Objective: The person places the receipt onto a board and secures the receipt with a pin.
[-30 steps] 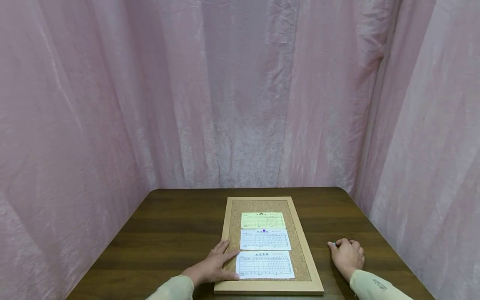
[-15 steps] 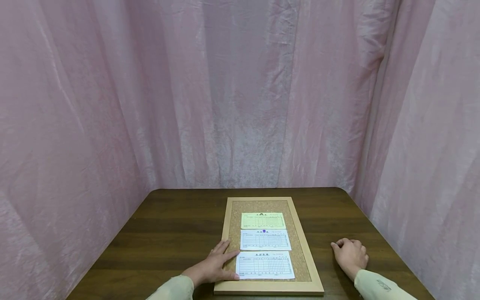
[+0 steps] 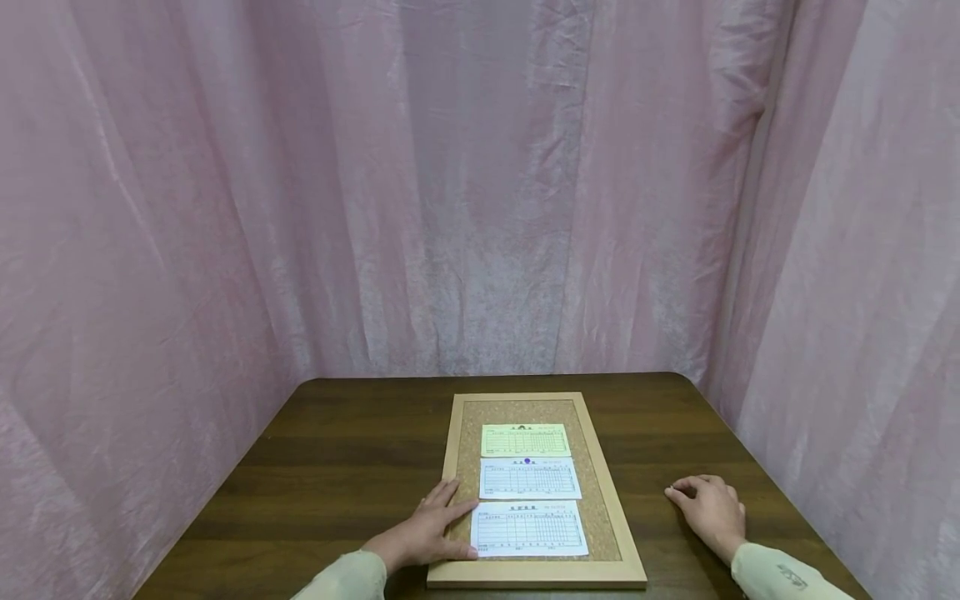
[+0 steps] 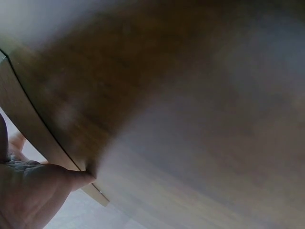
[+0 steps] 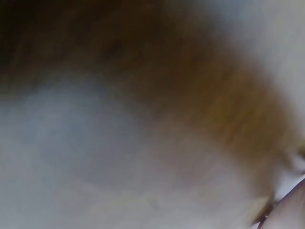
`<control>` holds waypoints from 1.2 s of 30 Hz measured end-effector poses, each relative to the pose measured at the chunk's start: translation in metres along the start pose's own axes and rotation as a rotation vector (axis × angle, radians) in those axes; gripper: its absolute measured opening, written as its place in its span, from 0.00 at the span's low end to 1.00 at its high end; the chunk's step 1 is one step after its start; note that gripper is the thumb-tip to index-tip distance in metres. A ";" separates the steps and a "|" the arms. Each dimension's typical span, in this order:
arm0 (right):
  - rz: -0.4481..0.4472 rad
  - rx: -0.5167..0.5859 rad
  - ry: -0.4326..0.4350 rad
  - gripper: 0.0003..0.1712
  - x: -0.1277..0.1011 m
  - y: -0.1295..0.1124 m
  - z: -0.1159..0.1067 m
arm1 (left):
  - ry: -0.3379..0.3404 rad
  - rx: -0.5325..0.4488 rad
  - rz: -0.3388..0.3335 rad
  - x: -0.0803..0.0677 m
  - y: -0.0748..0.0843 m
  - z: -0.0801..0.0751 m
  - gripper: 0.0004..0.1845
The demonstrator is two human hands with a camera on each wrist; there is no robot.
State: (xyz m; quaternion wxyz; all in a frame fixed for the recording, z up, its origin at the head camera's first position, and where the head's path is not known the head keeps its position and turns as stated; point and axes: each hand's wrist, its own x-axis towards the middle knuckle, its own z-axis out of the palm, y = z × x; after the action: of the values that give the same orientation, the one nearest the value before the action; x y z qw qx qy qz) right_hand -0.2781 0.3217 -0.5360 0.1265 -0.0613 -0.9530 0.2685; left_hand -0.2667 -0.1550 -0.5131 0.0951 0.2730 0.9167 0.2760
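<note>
My left hand [image 3: 425, 530] rests with spread fingers on the left side of a wood-framed cork board [image 3: 600, 500], its thumb touching the lower white printed slip [image 3: 529, 530]. Above that slip lie another white slip [image 3: 529, 481] with a purple push pin [image 3: 527, 461] at its top, and a green slip [image 3: 524, 442] with a small dark mark at its top edge. My right hand [image 3: 712, 510] is over the table right of the board, thumb and forefinger brought together. The small teal push pin seen there earlier is hidden by the fingers now.
The board lies flat on a dark brown wooden table [image 3: 352, 467]. Pink curtains [image 3: 495, 208] hang behind the table and on both sides. Both wrist views are mostly blurred.
My right hand has shifted a little to the right and turned, and the teal push pin at its fingertips has gone out of sight. The left hand and the slips stay in place.
</note>
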 end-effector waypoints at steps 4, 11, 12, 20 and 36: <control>0.005 -0.001 -0.004 0.22 0.000 0.000 0.000 | -0.004 -0.008 -0.007 -0.001 -0.001 0.000 0.42; 0.029 0.000 0.001 0.22 0.001 -0.003 0.003 | -0.006 0.001 -0.012 0.001 -0.004 0.001 0.44; 0.031 0.001 0.002 0.22 0.001 -0.004 0.002 | -0.007 0.001 -0.014 0.001 -0.004 0.001 0.44; 0.028 0.006 0.005 0.21 0.000 -0.004 0.001 | -0.013 0.001 -0.023 0.001 -0.003 0.001 0.43; 0.022 0.005 -0.006 0.19 0.003 -0.005 -0.003 | -0.012 0.002 -0.019 0.002 -0.006 0.003 0.43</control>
State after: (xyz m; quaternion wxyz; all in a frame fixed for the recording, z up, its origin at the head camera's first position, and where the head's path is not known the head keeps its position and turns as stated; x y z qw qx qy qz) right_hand -0.2800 0.3200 -0.5303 0.1209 -0.0704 -0.9520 0.2722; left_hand -0.2704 -0.1564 -0.5190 0.1030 0.2659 0.9189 0.2726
